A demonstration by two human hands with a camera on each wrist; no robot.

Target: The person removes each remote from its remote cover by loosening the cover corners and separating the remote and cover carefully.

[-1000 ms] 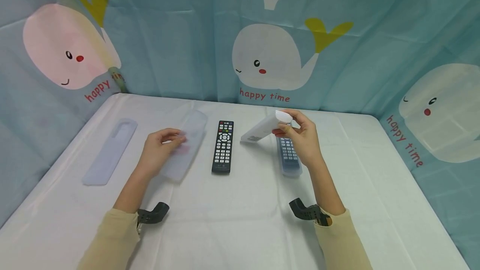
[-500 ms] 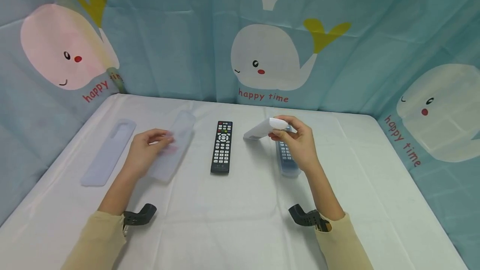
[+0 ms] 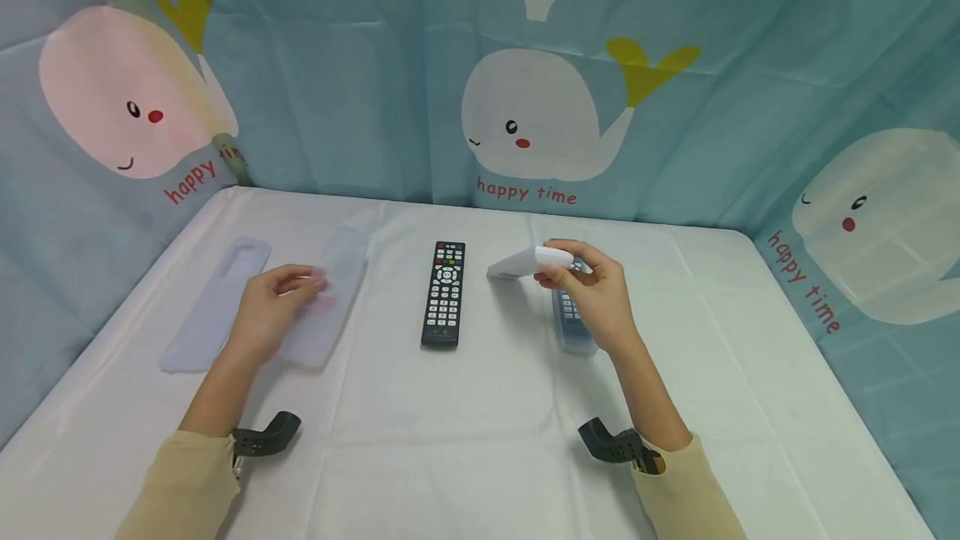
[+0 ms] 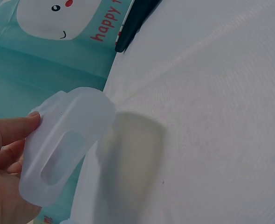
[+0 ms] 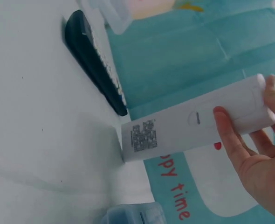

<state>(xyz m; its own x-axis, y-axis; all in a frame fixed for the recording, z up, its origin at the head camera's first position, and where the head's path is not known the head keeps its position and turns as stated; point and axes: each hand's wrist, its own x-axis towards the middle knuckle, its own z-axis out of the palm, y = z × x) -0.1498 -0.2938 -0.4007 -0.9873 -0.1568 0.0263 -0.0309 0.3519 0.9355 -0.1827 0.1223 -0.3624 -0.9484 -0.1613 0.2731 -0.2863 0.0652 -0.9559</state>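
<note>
A translucent remote control cover [image 3: 336, 294] is pinched by my left hand [image 3: 268, 311], tilted over the left part of the table. In the left wrist view the thumb lies along its edge, and a long cutout shows in its face. My right hand [image 3: 598, 294] grips a white remote control [image 3: 521, 263] by one end. The remote slants with its other end low, down near the cloth; its back [image 5: 179, 128], with a printed label, shows in the right wrist view. Partly behind my right hand lies a remote in a clear bluish cover [image 3: 574, 333].
A black remote control [image 3: 444, 298] lies buttons up in the middle, between my hands. Another translucent cover [image 3: 210, 311] lies flat at the left, beside my left hand. The table has a white cloth [image 3: 450, 448]; a blue whale-print curtain [image 3: 337, 107] hangs along its back and sides.
My left hand has moved left with the cover, away from the black remote and nearer the flat cover. My right hand has lowered the gripped end of the white remote, which now slopes less.
</note>
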